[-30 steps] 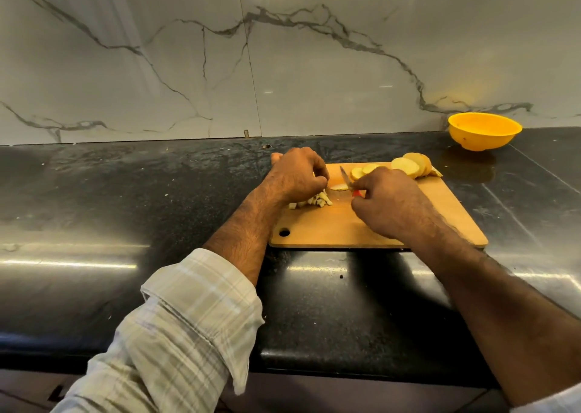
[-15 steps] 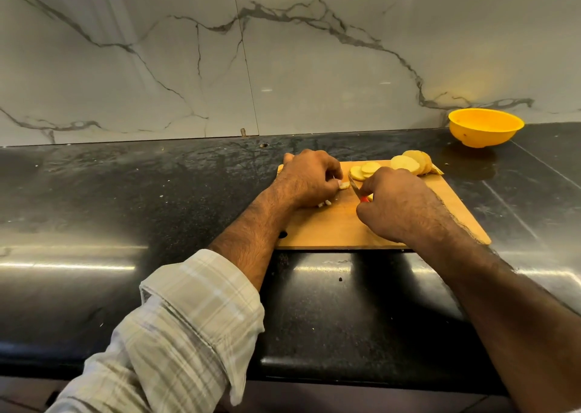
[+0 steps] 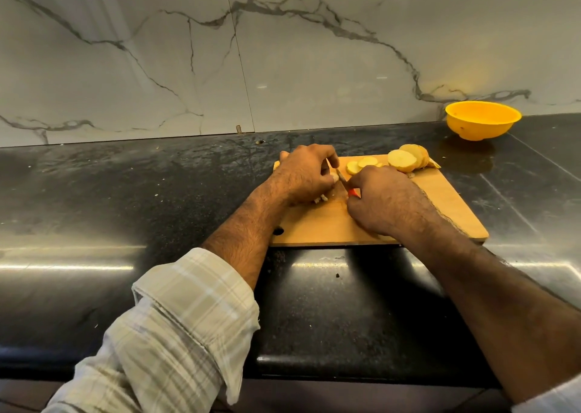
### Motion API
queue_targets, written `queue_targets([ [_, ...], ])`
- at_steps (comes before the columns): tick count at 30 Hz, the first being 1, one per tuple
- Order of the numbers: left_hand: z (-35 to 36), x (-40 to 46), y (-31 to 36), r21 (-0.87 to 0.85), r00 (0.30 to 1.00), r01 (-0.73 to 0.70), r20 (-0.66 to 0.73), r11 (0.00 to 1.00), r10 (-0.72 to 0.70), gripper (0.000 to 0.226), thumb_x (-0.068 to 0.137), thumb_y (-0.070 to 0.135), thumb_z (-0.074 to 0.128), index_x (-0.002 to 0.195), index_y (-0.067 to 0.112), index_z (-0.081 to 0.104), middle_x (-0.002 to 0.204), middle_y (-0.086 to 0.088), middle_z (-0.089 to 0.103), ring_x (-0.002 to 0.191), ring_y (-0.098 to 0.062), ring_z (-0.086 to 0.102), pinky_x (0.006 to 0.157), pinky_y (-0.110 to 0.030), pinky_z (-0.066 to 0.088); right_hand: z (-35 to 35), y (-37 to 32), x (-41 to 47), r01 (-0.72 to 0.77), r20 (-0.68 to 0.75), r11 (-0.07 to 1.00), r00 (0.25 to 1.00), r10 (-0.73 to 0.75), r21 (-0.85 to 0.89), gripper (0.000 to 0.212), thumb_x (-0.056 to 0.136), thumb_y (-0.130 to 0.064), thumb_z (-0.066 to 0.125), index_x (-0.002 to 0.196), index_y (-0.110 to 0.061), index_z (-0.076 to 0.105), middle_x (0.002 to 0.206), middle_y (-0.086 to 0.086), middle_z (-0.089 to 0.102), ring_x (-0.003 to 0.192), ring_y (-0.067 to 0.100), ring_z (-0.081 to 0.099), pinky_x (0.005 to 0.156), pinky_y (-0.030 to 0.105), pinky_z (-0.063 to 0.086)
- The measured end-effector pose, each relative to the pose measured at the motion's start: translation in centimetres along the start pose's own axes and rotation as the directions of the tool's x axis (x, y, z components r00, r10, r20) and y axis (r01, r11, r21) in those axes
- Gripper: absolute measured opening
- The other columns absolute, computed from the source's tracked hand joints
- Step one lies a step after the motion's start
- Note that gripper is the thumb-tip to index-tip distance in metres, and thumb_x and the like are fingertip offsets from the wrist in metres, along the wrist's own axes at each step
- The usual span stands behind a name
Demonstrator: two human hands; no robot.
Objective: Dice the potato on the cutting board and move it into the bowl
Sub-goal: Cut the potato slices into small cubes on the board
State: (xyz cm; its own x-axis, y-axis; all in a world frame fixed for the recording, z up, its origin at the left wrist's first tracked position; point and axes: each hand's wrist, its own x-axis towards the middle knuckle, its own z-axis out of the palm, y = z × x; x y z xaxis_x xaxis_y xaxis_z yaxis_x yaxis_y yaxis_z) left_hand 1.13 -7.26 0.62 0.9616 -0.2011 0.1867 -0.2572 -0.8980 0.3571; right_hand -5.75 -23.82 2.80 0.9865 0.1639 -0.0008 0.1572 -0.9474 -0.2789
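Note:
A wooden cutting board (image 3: pixel 440 205) lies on the black counter. My left hand (image 3: pixel 305 175) is curled over a small potato piece at the board's far left, fingers pinching it; a few diced bits (image 3: pixel 320 198) peek out beneath the palm. My right hand (image 3: pixel 383 198) grips a knife with a red handle (image 3: pixel 352 192), and its blade (image 3: pixel 341 175) points toward the left fingertips. Potato slices (image 3: pixel 361 164) and a row of larger rounds (image 3: pixel 405 159) lie at the board's far edge. The yellow bowl (image 3: pixel 482 123) stands at the back right, beyond the board.
The black stone counter (image 3: pixel 125 198) stretches wide to the left and in front of the board, with its front edge near me. A marble backsplash (image 3: pixel 283 50) rises directly behind. Small crumbs speckle the counter.
My left hand has shifted right and back along the board, covering most of the diced bits. The knife has stayed close to the left fingertips.

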Motion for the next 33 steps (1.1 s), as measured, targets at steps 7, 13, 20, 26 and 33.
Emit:
queue_targets([
  [7, -0.2, -0.3, -0.4, 0.008, 0.996, 0.083, -0.025, 0.996, -0.083, 0.036, 0.094, 0.017, 0.061, 0.127, 0.03, 0.053, 0.102, 0.008, 0.065, 0.104, -0.016, 0.061, 0.106, -0.053, 0.035, -0.3, -0.2, -0.7, -0.025, 0.008, 0.999, 1.0, 0.026, -0.043, 0.044, 0.096, -0.034, 0.067, 0.139, -0.027, 0.062, 0.132, 0.005, 0.062, 0.101, 0.019, 0.054, 0.085, 0.037, 0.056],
  [13, 0.2, 0.2, -0.3, -0.093, 0.998, 0.06, 0.006, 0.994, -0.059, 0.04, 0.091, 0.017, 0.066, 0.124, 0.034, 0.051, 0.095, 0.009, 0.071, 0.1, -0.013, 0.065, 0.104, -0.051, 0.037, 0.2, -0.5, -0.3, -0.012, -0.004, 0.998, 1.0, 0.012, -0.062, 0.042, 0.096, -0.036, 0.066, 0.138, -0.027, 0.062, 0.129, 0.004, 0.062, 0.103, 0.02, 0.056, 0.079, 0.035, 0.053],
  [20, 0.2, 0.6, -2.0, -0.237, 0.99, 0.105, -0.068, 0.966, -0.124, 0.025, 0.08, 0.028, 0.084, 0.093, 0.04, 0.066, 0.088, 0.016, 0.072, 0.093, -0.007, 0.068, 0.107, -0.06, 0.046, 0.5, -1.1, -0.5, 0.017, -0.072, 0.998, 0.997, -0.021, -0.055, 0.044, 0.097, -0.037, 0.063, 0.14, -0.027, 0.061, 0.132, 0.004, 0.064, 0.111, 0.023, 0.061, 0.079, 0.036, 0.054],
  [26, -0.1, 0.2, -0.7, -0.073, 0.982, 0.184, -0.013, 0.98, -0.186, 0.005, 0.089, 0.04, 0.081, 0.093, 0.038, 0.08, 0.099, 0.023, 0.071, 0.113, -0.006, 0.056, 0.116, -0.062, 0.022, 0.9, -2.1, -0.6, -0.002, -0.038, 0.994, 0.999, -0.002, -0.108, 0.047, 0.098, -0.035, 0.063, 0.142, -0.021, 0.056, 0.129, 0.007, 0.062, 0.109, 0.023, 0.06, 0.086, 0.038, 0.057],
  [33, -0.3, 0.5, -0.4, -0.105, 0.966, 0.259, 0.033, 0.96, -0.257, 0.017, 0.087, 0.034, 0.083, 0.071, 0.035, 0.077, 0.083, 0.023, 0.07, 0.108, -0.005, 0.054, 0.118, -0.065, 0.016, 1.2, -2.8, 0.7, 0.032, -0.064, 0.994, 0.997, -0.039, -0.101, 0.033, 0.095, -0.029, 0.067, 0.126, -0.018, 0.061, 0.106, 0.003, 0.06, 0.093, 0.02, 0.053, 0.075, 0.035, 0.052],
])
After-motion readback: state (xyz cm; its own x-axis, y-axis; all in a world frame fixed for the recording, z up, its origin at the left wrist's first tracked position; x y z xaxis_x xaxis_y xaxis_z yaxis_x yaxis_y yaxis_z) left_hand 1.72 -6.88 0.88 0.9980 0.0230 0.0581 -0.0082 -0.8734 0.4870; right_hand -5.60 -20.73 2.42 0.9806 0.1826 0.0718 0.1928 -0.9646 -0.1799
